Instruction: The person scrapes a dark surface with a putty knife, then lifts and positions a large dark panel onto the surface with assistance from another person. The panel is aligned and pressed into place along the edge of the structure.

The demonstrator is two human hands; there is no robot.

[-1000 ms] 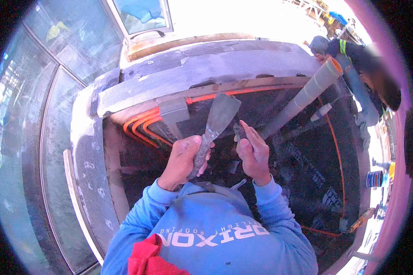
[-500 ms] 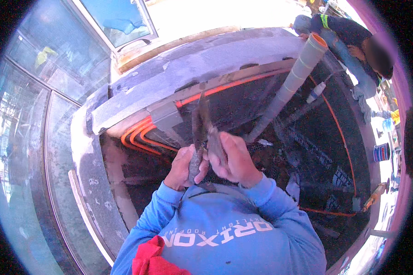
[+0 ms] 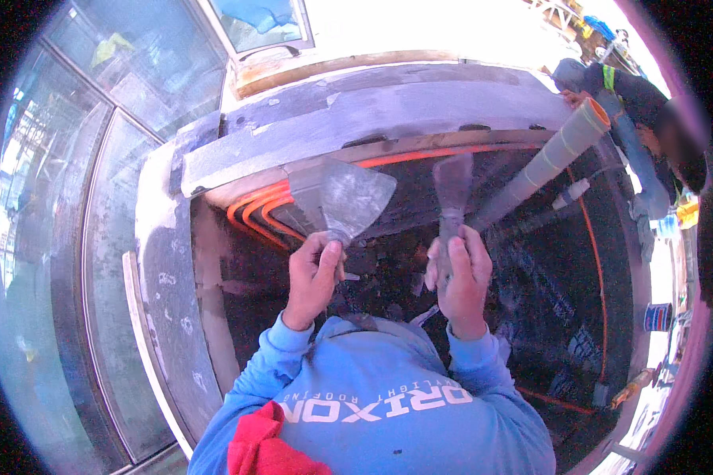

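In my left hand (image 3: pixel 313 281) is a wide metal putty knife (image 3: pixel 356 194), its broad, grey-smeared blade upright and turned toward the camera, its handle wrapped by my fingers. My right hand (image 3: pixel 463 281) grips a narrower putty knife (image 3: pixel 453 178), blade pointing up and handle dirty grey. The two tools are apart, held side by side over a dark recessed pit (image 3: pixel 547 317). Behind the blades run orange conduits (image 3: pixel 257 206) along the pit's wall, beneath a grey concrete ledge (image 3: pixel 309 127).
A long grey pipe (image 3: pixel 539 174) rises diagonally from the pit. A co-worker (image 3: pixel 634 103) bends over at the upper right, near a small tin (image 3: pixel 657 317) and other clutter. Glazed panels (image 3: pixel 111 237) stand on the left. A wooden board (image 3: pixel 348 63) lies beyond the ledge.
My hands, close together half a second ago with the blades edge-on, have moved apart to either side; the left blade has turned its broad face to view. The whole view has shifted slightly.
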